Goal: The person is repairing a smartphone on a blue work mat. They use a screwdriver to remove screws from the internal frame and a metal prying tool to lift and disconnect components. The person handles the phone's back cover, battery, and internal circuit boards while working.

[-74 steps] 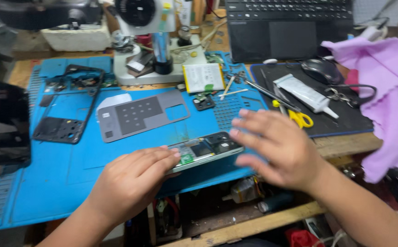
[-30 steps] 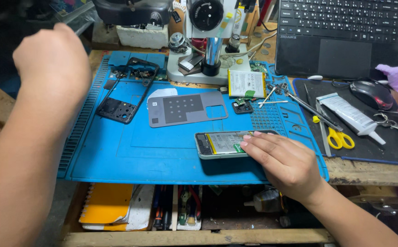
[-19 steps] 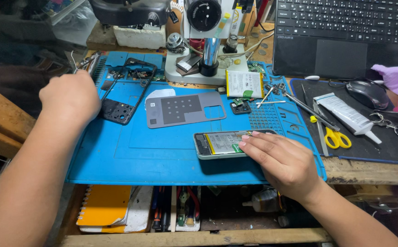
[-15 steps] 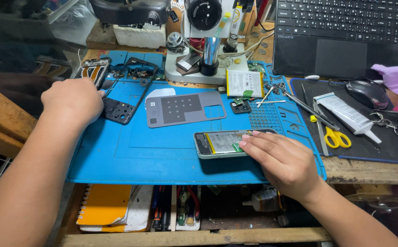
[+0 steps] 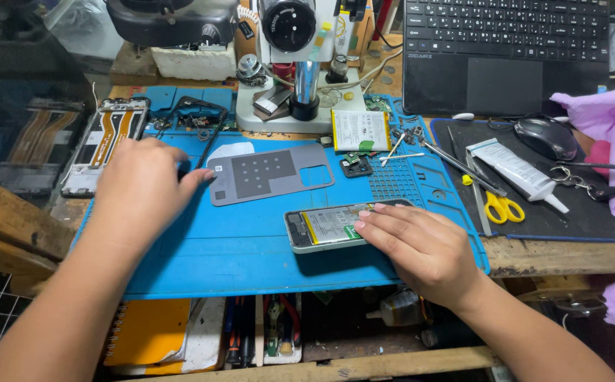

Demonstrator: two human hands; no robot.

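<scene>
At the far left, a stripped phone frame (image 5: 103,145) with orange flex cables lies half off the blue work mat (image 5: 251,247). Just right of it, the left hand (image 5: 141,191) rests palm-down on the mat, fingers loosely curled and close together, covering the lower part of a black phone frame (image 5: 198,117) — whether it grips anything beneath cannot be told. Its fingertips end just beside a grey metal shield plate (image 5: 268,173) that lies flat on the mat.

Further right, near the mat's front edge, sits the opened phone (image 5: 335,226), back cover off, its battery showing. The right hand (image 5: 417,247) lies flat and relaxed, fingers extended together, their tips pressing on the phone's right end — touching, not closed around it.

Behind, a microscope stand (image 5: 300,92) rises, with a loose battery (image 5: 360,131) beside it. Right of the mat, yellow-handled scissors (image 5: 502,206) and a white tube (image 5: 516,170) rest on a black pad (image 5: 569,219).
</scene>
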